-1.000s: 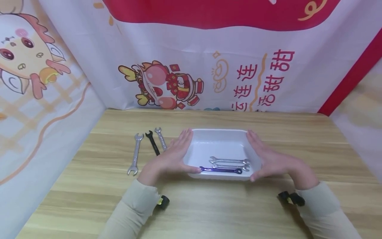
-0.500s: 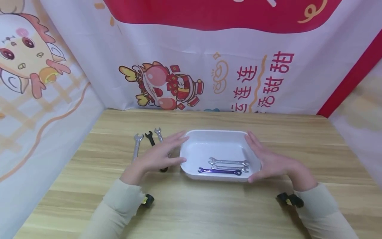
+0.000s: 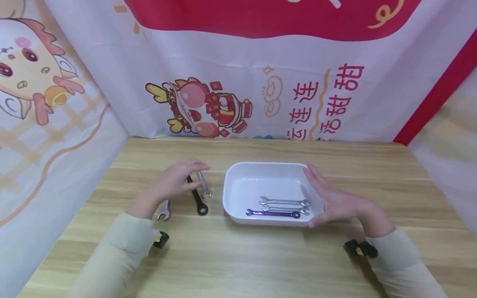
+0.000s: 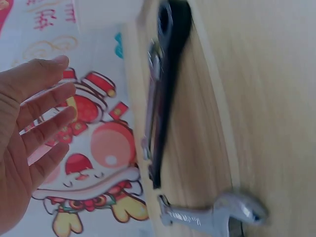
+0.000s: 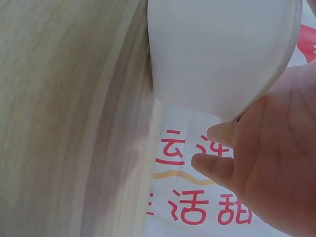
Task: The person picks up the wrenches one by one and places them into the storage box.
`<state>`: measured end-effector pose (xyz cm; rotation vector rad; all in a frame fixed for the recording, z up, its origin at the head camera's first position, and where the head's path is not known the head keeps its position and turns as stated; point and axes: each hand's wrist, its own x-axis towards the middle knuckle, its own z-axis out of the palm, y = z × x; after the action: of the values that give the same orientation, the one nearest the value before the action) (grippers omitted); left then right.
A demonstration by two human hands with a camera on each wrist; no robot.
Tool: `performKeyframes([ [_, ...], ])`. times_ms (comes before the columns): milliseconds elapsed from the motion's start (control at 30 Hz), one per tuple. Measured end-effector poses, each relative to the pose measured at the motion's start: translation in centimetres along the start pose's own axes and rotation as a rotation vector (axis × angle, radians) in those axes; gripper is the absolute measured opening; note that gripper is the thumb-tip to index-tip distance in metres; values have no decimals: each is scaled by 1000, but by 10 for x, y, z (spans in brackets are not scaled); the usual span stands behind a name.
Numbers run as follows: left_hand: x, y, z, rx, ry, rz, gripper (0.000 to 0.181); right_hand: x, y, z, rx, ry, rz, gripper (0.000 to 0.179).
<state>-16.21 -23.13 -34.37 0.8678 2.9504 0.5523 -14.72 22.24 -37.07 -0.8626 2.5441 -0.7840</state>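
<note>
My left hand (image 3: 173, 180) hovers over loose wrenches on the table, fingers relaxed and apart. Below it are a black combination wrench (image 3: 197, 202) and a small silver wrench (image 3: 203, 185); another silver wrench (image 3: 164, 210) is mostly hidden by the hand. Nothing lies between the fingers in the left wrist view. My right hand (image 3: 335, 203) touches the right end of a white tray (image 3: 268, 222), thumb at the near corner and fingers extended along the far one. In the tray lie a purple wrench (image 3: 273, 213) and two silver wrenches (image 3: 285, 202), side by side near the front wall.
The wooden table (image 3: 261, 265) ends at a printed cloth backdrop (image 3: 223, 54) behind the tray. A second printed cloth (image 3: 56, 136) hangs on the left. Black cameras (image 3: 161, 239) sit at both wrists.
My left hand has let go of the tray's left side and moved left over the loose wrenches. The tray has shifted slightly left, with my right hand staying at its right end.
</note>
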Motion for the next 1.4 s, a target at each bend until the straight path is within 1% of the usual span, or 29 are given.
performKeyframes([
  [200,13,-26,4,11,-54,-62,47,2,0,-1,11,4,-7,138],
  [300,20,-36,10,24,-85,-60,44,2,0,-1,10,5,-17,139],
  [433,25,-46,17,43,-126,-37,39,2,-1,-1,14,3,-19,141],
  [533,27,-50,20,53,-150,-30,37,2,-2,-1,19,2,-7,141],
  [667,28,-53,24,54,-166,-23,35,2,-2,1,24,3,7,141],
  [767,29,-56,27,52,-166,-6,33,3,-1,1,26,5,12,140],
  [867,31,-57,29,44,-164,-3,31,3,0,2,26,9,14,140],
  [1000,35,-57,29,40,-172,-13,28,2,1,1,37,14,18,140],
  [1133,40,-57,28,47,-173,8,24,2,2,1,37,21,12,140],
  [1233,42,-58,29,31,-171,15,20,2,2,1,35,24,6,140],
  [1400,47,-60,31,-26,-175,18,15,3,3,1,40,22,14,139],
])
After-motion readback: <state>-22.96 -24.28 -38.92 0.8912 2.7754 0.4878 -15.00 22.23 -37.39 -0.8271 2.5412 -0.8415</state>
